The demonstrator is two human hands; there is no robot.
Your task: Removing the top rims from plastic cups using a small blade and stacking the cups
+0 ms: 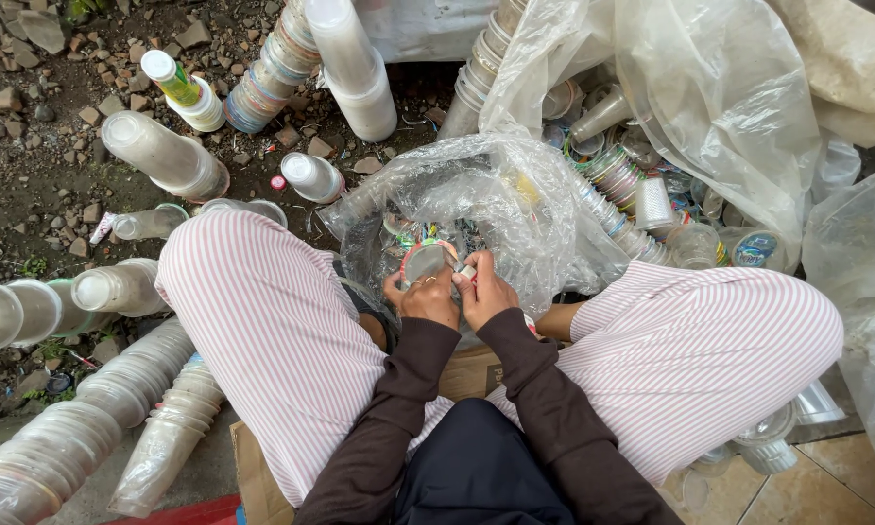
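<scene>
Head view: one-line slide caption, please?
Both hands, left hand and right hand, hold a clear plastic cup over an open plastic bag.

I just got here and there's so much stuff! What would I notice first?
Probably the two hands, left hand and right hand, together holding a clear plastic cup over a crinkly plastic bag. Then the long stacks of cups lying at the lower left.

Two hands (pixel 457 292), one held cup (pixel 425 261), one green-labelled bottle (pixel 170 78).
</scene>
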